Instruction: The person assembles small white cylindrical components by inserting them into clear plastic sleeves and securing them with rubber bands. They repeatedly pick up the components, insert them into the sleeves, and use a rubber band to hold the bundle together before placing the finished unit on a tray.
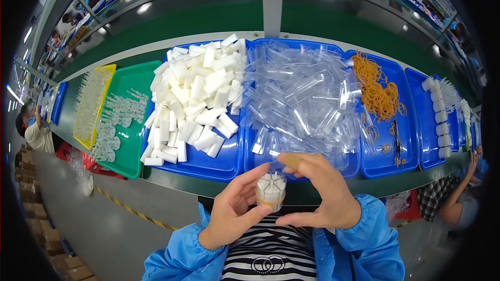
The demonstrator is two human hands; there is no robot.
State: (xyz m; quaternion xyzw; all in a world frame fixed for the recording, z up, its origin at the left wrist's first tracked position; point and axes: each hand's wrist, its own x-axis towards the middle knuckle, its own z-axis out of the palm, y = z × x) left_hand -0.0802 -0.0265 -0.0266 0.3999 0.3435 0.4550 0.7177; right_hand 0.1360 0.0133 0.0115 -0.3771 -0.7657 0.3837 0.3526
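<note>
Got my left hand and right hand both closed around a small round bundle of white foam wedges in clear plastic sleeves, held up close to my chest just in front of the worktop edge. Looks like I'm at the bundling step: pieces gathered, squeezed into a circle (a tan band seems to sit low on it, hard to tell). Next move probably needs a firm pinch so nothing slips. Ahead sit blue plastic trays: a pile of white foam blocks, a heap of clear plastic sleeves, orange rubber bands. Green conveyor behind, factory floor, other workers around.
</note>
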